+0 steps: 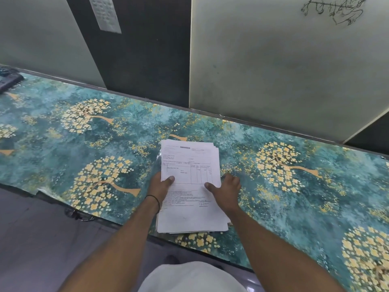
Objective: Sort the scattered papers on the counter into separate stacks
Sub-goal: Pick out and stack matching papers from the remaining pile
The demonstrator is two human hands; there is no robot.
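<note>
Two hands on one paper stack (189, 161) at near edge of counter (84, 140): left hand (162, 186) pinches left side, right hand (226, 190) right side, thumbs on top. Risk: loosely fanned sheets slide floorward if lifted unevenly.

Print on the paper stack (189, 161) (a ruled form) is unreadable. So is the wall sheet (104, 12) behind it.

Single head view — close above the counter (273, 133), angled forward and down toward the wall (273, 70)
</note>
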